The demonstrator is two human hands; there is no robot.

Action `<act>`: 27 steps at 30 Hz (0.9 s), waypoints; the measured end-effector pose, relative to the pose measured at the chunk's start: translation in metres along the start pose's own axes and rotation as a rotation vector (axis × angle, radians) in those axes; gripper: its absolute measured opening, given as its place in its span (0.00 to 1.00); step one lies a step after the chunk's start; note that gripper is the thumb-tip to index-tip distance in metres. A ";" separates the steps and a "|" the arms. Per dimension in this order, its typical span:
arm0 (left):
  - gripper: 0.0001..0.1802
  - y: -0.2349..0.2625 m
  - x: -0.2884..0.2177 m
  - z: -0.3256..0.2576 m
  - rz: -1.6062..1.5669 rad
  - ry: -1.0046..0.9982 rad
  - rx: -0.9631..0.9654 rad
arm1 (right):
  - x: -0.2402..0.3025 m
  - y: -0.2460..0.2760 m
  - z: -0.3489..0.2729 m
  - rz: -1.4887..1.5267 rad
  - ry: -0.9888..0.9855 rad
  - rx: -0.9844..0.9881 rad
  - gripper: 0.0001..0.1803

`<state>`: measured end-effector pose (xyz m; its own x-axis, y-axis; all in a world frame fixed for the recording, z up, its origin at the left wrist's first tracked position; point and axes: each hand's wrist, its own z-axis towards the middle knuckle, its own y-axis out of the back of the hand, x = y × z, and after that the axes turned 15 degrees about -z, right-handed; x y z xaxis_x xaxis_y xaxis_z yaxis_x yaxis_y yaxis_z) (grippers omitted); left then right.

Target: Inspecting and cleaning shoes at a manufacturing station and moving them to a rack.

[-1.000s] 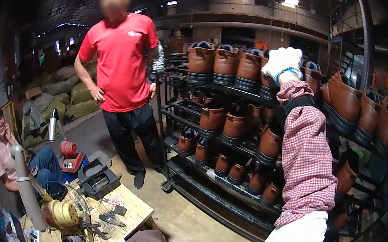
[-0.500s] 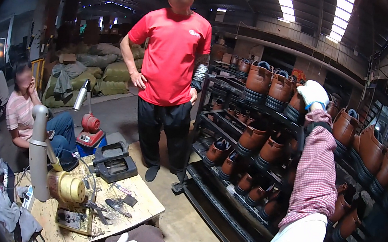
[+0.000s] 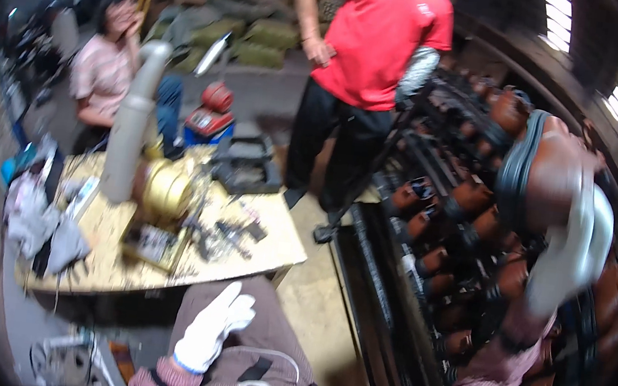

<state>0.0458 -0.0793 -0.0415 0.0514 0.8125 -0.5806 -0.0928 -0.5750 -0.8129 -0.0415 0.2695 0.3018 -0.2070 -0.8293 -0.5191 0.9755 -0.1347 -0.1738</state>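
The right hand (image 3: 573, 250) has pulled a brown boot (image 3: 547, 174) off the rack (image 3: 429, 207) (grip blurred, seemingly closed); left hand (image 3: 214, 327) rests spread on the thigh. Many boots remain shelved.

We see a flat rectangular printed card (image 3: 152, 245) lying on the table (image 3: 110, 266), dark with pale panels, just in front of the brass drum (image 3: 167, 190). No signs or screens.
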 end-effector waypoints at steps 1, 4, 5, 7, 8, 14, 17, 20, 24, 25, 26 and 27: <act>0.38 -0.004 0.000 0.003 0.043 -0.044 0.118 | 0.040 0.037 -0.040 0.299 -0.832 0.253 0.16; 0.48 -0.040 -0.013 0.016 -0.369 0.147 0.013 | 0.104 0.094 -0.058 0.837 -0.503 0.517 0.18; 0.49 -0.018 0.001 0.023 -0.944 0.114 0.308 | 0.134 0.106 -0.053 0.994 -0.160 0.620 0.20; 0.45 0.108 0.045 -0.016 -1.212 0.001 0.064 | 0.196 0.107 -0.074 1.395 0.607 0.663 0.25; 0.45 0.078 0.021 -0.009 -0.803 -0.133 -0.257 | 0.219 0.104 -0.084 1.481 0.644 0.752 0.25; 0.33 0.201 0.006 -0.048 -0.270 -0.208 -0.541 | 0.268 0.088 -0.103 1.577 0.143 0.829 0.25; 0.29 0.217 -0.035 -0.031 -0.739 -0.259 -0.148 | 0.272 0.085 -0.118 1.519 0.020 0.925 0.24; 0.31 0.214 -0.059 -0.002 -0.776 -0.288 -0.133 | 0.267 0.092 -0.142 1.477 -0.015 1.084 0.23; 0.32 0.274 -0.054 0.025 -0.880 -0.328 -0.109 | 0.261 0.110 -0.162 1.406 -0.103 1.246 0.24; 0.32 0.290 -0.049 0.030 -0.817 -0.344 -0.136 | 0.262 0.110 -0.166 1.411 -0.099 1.242 0.24; 0.32 0.289 -0.050 0.032 -0.821 -0.341 -0.135 | 0.263 0.108 -0.172 1.409 -0.106 1.250 0.24; 0.31 0.277 -0.056 0.029 -0.788 -0.322 -0.018 | 0.263 0.106 -0.177 1.409 -0.113 1.262 0.24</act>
<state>-0.0121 -0.2809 -0.2330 -0.1909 0.9623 0.1939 -0.1329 0.1704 -0.9764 -0.0054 0.1327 -0.0013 0.6338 -0.6938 0.3420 -0.1069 0.3593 0.9271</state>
